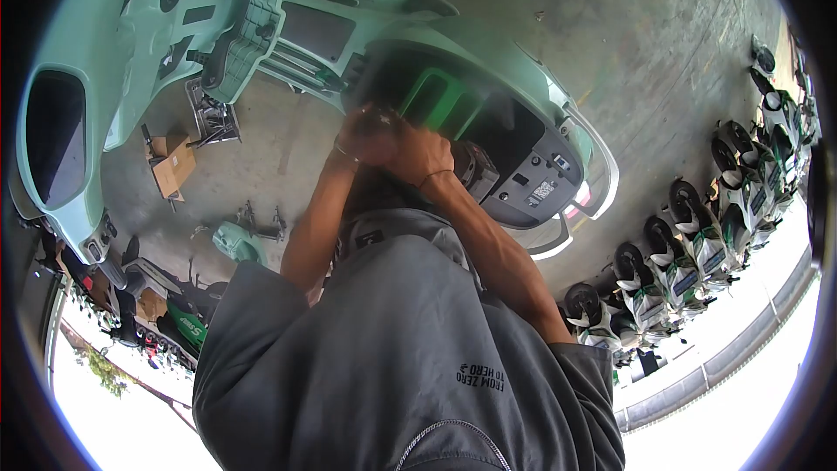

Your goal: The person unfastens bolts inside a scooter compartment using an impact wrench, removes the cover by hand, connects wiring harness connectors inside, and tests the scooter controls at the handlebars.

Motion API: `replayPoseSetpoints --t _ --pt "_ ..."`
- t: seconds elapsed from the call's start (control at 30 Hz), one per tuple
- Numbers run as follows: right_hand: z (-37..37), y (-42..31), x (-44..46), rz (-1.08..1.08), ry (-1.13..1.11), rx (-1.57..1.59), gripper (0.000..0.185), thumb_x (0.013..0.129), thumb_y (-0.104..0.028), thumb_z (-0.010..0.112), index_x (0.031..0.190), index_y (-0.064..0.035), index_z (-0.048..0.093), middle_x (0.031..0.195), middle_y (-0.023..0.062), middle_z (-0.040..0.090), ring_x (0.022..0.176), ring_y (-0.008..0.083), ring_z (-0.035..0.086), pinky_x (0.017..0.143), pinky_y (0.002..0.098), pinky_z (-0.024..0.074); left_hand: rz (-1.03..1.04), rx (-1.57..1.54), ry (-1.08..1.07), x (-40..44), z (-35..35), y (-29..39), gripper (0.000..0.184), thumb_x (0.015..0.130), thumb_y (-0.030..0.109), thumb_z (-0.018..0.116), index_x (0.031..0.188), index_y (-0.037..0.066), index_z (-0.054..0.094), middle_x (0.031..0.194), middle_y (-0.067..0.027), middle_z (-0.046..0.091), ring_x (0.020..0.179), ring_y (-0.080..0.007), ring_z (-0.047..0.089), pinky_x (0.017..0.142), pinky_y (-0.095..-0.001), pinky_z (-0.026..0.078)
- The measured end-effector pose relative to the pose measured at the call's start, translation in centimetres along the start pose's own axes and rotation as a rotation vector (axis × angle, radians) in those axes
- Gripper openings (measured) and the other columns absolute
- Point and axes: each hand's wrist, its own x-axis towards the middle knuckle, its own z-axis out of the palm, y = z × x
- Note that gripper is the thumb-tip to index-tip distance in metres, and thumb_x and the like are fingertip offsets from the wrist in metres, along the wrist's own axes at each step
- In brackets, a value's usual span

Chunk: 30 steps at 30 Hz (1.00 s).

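Fingers (444, 153) blurred, cannot tell their grip, left hand (362, 133) beside right hand (420, 155), near mint-green scooter (479, 45)

The grey shirt (384, 340) reads "FROM ZERO TO HERO". A green panel (187, 326) shows "SWAP". Lettering on the grey panel (551, 166) is illegible.

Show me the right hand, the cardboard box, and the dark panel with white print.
Right hand (424, 153): head view, back of the hand.
Cardboard box (178, 167): head view, brown face.
Dark panel (542, 176): head view, near its middle.
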Motion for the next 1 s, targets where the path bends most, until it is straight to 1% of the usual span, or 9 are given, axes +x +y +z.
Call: replayPoseSetpoints --t 0.13,0.27,0.33,0.47,0.57,0.7,0.83,0.9,1.0 --pt "0.8 0.2 -0.7 -0.005 0.048 0.009 0.059 0.080 -0.037 0.064 0.129 -0.0055 0.055 0.086 0.0233 0.070 0.082 0.0399 0.070 0.074 0.0486 0.0560 0.033 0.135 0.140 0.3 3.0 0.0 0.041 0.094 0.032 0.055 0.116 -0.003 0.057 0.115 -0.0168 0.063 0.111 -0.0302 0.060 0.100 -0.0409 0.049" --pt "-0.7 0.3 -1.5 0.054 0.025 0.038 0.066 0.079 -0.043 0.066 0.134 -0.0083 0.053 0.086 0.0242 0.069 0.082 0.0406 0.069 0.074 0.0502 0.0556 0.117 0.095 0.221 1.1 5.8 -1.2 0.035 0.095 0.029 0.054 0.107 -0.003 0.060 0.107 -0.0162 0.065 0.107 -0.0304 0.062 0.100 -0.0410 0.049" --pt "-1.3 0.3 -1.9 0.084 0.088 0.063 0.071 0.077 -0.048 0.068 0.133 -0.0079 0.053 0.087 0.0249 0.069 0.083 0.0422 0.069 0.075 0.0509 0.0552 0.068 0.089 0.237 2.4 6.8 -1.1 0.033 0.097 0.028 0.052 0.102 -0.003 0.062 0.103 -0.0165 0.066 0.105 -0.0315 0.063 0.101 -0.0417 0.048" --pt "-3.0 1.2 0.4 0.169 0.089 0.123 0.075 0.076 -0.050 0.068 0.137 -0.0089 0.051 0.091 0.0253 0.069 0.086 0.0435 0.068 0.075 0.0511 0.0544 -0.004 0.231 0.065 6.5 8.6 0.3 0.037 0.098 0.029 0.049 0.106 -0.004 0.063 0.107 -0.0185 0.066 0.108 -0.0340 0.061 0.103 -0.0437 0.045" --pt "-1.8 3.2 3.1 0.173 0.059 0.103 0.077 0.075 -0.050 0.068 0.139 -0.0106 0.050 0.090 0.0247 0.070 0.087 0.0431 0.068 0.075 0.0506 0.0544 -0.051 0.138 0.095 8.3 9.3 1.2 0.040 0.098 0.029 0.048 0.110 -0.006 0.063 0.110 -0.0196 0.066 0.110 -0.0347 0.061 0.104 -0.0445 0.044" --pt "-2.3 2.2 3.1 0.197 0.140 0.144 0.077 0.075 -0.050 0.069 0.139 -0.0109 0.051 0.090 0.0245 0.070 0.087 0.0427 0.068 0.076 0.0500 0.0544 0.018 0.212 0.087 8.7 6.6 2.0 0.042 0.098 0.030 0.046 0.113 -0.005 0.062 0.113 -0.0201 0.066 0.113 -0.0357 0.060 0.106 -0.0449 0.043" --pt "-1.9 2.1 2.8 0.169 0.176 0.171 0.074 0.076 -0.050 0.066 0.137 -0.0099 0.053 0.090 0.0242 0.070 0.087 0.0423 0.068 0.076 0.0495 0.0544 -0.011 0.207 0.086 8.2 6.1 1.9 0.045 0.096 0.033 0.047 0.115 -0.005 0.061 0.115 -0.0200 0.065 0.115 -0.0359 0.059 0.107 -0.0449 0.043" --pt "-2.3 1.9 3.2 0.170 0.183 0.188 0.071 0.077 -0.049 0.065 0.136 -0.0099 0.054 0.090 0.0242 0.070 0.087 0.0424 0.068 0.076 0.0496 0.0544 0.003 0.269 -0.032 8.3 6.4 2.0 0.048 0.094 0.037 0.050 0.118 -0.004 0.059 0.120 -0.0190 0.063 0.117 -0.0359 0.057 0.108 -0.0453 0.042" --pt "-3.1 2.0 3.8 0.197 0.130 0.186 0.066 0.079 -0.047 0.062 0.132 -0.0081 0.057 0.093 0.0247 0.070 0.089 0.0427 0.068 0.078 0.0496 0.0541 -0.018 0.245 -0.021 8.8 7.1 2.2 0.052 0.093 0.039 0.051 0.121 -0.004 0.058 0.123 -0.0189 0.061 0.119 -0.0356 0.056 0.109 -0.0460 0.041"
